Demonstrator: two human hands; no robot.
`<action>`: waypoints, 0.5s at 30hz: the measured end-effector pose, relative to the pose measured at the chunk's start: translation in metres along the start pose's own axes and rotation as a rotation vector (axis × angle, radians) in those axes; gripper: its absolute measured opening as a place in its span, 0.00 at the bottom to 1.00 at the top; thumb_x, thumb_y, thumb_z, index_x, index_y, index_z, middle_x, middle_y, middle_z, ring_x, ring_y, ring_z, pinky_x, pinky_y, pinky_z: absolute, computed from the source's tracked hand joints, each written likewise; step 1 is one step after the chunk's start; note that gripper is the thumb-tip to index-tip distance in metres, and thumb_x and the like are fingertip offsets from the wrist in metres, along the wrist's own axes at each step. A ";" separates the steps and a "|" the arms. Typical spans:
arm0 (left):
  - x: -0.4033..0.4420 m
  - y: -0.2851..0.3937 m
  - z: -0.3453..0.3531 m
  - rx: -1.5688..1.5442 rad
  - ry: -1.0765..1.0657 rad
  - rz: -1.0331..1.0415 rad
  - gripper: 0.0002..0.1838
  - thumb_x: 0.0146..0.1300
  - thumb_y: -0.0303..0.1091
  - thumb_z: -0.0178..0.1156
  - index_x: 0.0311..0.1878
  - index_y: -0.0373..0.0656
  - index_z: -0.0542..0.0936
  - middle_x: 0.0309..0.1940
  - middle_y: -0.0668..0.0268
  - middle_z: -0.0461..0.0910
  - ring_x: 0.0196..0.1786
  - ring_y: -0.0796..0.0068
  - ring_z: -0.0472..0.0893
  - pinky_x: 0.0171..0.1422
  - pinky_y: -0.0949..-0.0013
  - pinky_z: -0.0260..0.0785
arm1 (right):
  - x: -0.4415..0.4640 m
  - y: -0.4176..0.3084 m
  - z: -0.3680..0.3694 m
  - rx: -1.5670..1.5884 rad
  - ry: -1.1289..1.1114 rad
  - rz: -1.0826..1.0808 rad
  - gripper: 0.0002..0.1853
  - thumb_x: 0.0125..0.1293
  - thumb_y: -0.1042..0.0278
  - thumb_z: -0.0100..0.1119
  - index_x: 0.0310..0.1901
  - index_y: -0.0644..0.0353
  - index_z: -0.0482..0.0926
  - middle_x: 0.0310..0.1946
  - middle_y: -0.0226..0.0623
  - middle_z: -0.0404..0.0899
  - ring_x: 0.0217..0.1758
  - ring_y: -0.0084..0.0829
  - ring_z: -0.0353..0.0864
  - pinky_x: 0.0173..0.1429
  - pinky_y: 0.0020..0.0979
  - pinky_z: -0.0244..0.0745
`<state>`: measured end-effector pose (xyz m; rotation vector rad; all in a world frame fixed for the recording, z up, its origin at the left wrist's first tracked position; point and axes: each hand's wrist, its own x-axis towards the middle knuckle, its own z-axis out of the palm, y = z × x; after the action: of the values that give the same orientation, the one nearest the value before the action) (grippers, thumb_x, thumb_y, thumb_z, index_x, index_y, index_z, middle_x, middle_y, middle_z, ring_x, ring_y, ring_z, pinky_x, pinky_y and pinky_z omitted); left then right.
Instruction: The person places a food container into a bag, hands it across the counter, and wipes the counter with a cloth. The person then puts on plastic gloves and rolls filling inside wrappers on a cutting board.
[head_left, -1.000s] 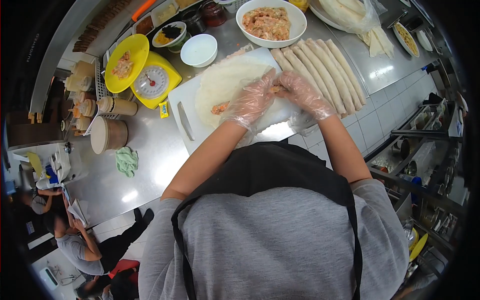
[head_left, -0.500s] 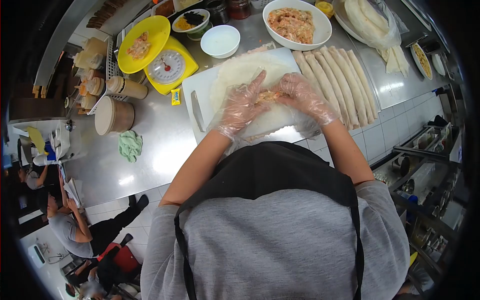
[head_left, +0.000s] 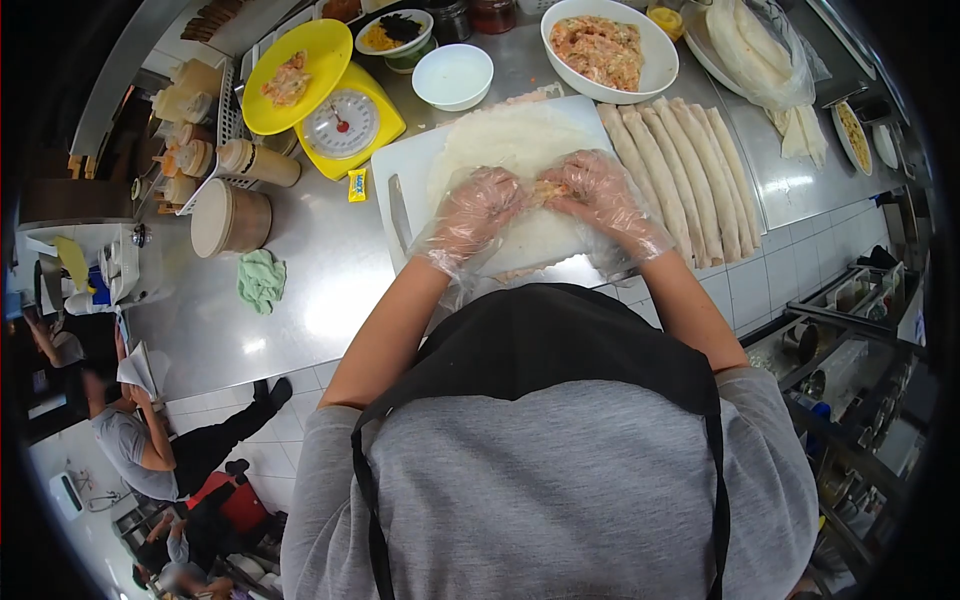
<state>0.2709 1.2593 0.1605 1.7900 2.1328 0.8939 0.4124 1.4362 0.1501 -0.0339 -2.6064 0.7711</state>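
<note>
Both hands wear clear plastic gloves over a white cutting board (head_left: pixel 410 168). A thin round pale wrapper sheet (head_left: pixel 505 140) lies flat on the board. Between the hands, a strip of minced meat filling (head_left: pixel 547 190) shows on the sheet, mostly covered by fingers. My left hand (head_left: pixel 478 212) has its fingers curled in around the strip's left end. From the other side, my right hand (head_left: pixel 598 195) pinches its right part. Several long pale rolls (head_left: pixel 680 180) lie side by side just right of the board.
Behind the board are a bowl of minced filling (head_left: pixel 660 75), a bowl of whitish liquid (head_left: pixel 453 78) and a yellow scale (head_left: pixel 385 122). Left stand a lidded tub (head_left: pixel 230 218), sauce bottles (head_left: pixel 262 163) and a green cloth (head_left: pixel 261 282). A person (head_left: pixel 135 450) holds papers beyond the counter.
My left hand has curled its fingers and thumb in, where the thumb stood up before. Less filling shows between the hands. The whole view has shifted slightly.
</note>
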 end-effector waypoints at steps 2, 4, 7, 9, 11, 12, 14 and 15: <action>-0.005 -0.003 -0.004 0.003 0.011 -0.031 0.05 0.56 0.30 0.62 0.36 0.42 0.78 0.40 0.61 0.77 0.46 0.59 0.75 0.52 0.60 0.68 | -0.002 -0.001 0.001 0.001 0.014 0.014 0.17 0.48 0.59 0.68 0.41 0.53 0.81 0.35 0.33 0.75 0.44 0.37 0.74 0.50 0.39 0.67; -0.013 -0.009 -0.016 -0.027 -0.016 -0.014 0.06 0.55 0.28 0.62 0.37 0.42 0.79 0.39 0.62 0.78 0.45 0.60 0.76 0.52 0.62 0.69 | -0.003 -0.001 0.001 -0.009 0.049 0.009 0.17 0.48 0.57 0.68 0.40 0.53 0.82 0.35 0.33 0.75 0.44 0.37 0.74 0.51 0.39 0.67; -0.028 -0.011 -0.021 -0.038 0.047 -0.019 0.09 0.54 0.25 0.63 0.40 0.42 0.79 0.38 0.61 0.79 0.45 0.62 0.78 0.52 0.64 0.70 | -0.005 0.003 0.006 -0.041 0.097 -0.010 0.18 0.47 0.57 0.69 0.41 0.53 0.82 0.35 0.33 0.75 0.44 0.38 0.73 0.51 0.38 0.68; -0.034 -0.012 -0.024 -0.069 0.029 -0.097 0.10 0.53 0.24 0.64 0.41 0.43 0.80 0.39 0.61 0.79 0.46 0.62 0.78 0.53 0.64 0.70 | -0.004 0.004 0.005 -0.018 0.083 -0.002 0.18 0.47 0.56 0.69 0.41 0.52 0.82 0.35 0.33 0.75 0.44 0.38 0.73 0.51 0.38 0.68; -0.038 -0.013 -0.026 -0.103 0.016 -0.177 0.12 0.52 0.24 0.65 0.42 0.43 0.80 0.40 0.61 0.80 0.48 0.63 0.78 0.53 0.64 0.70 | -0.005 0.004 0.004 0.004 0.065 0.002 0.19 0.47 0.56 0.69 0.41 0.52 0.82 0.35 0.33 0.75 0.44 0.38 0.73 0.51 0.38 0.68; -0.040 -0.015 -0.027 -0.132 0.021 -0.157 0.14 0.51 0.25 0.66 0.44 0.43 0.80 0.42 0.61 0.80 0.50 0.63 0.77 0.53 0.64 0.70 | -0.006 0.005 0.004 0.008 0.041 0.019 0.19 0.47 0.57 0.70 0.42 0.52 0.82 0.37 0.34 0.75 0.46 0.38 0.74 0.53 0.38 0.68; -0.037 -0.008 -0.033 -0.157 0.028 -0.133 0.17 0.50 0.26 0.67 0.46 0.43 0.80 0.44 0.60 0.79 0.52 0.63 0.77 0.53 0.65 0.70 | -0.004 0.001 -0.001 0.011 0.022 0.032 0.19 0.47 0.59 0.70 0.43 0.52 0.82 0.38 0.35 0.76 0.47 0.38 0.74 0.54 0.38 0.68; -0.036 -0.003 -0.036 -0.169 0.079 -0.099 0.21 0.49 0.28 0.69 0.49 0.45 0.78 0.46 0.60 0.79 0.53 0.63 0.76 0.55 0.65 0.69 | -0.004 -0.003 -0.006 0.070 0.002 0.070 0.19 0.48 0.60 0.70 0.44 0.52 0.82 0.40 0.36 0.76 0.48 0.39 0.74 0.56 0.38 0.68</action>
<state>0.2581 1.2137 0.1800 1.5794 2.1018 1.0998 0.4184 1.4364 0.1546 -0.1066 -2.5861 0.8856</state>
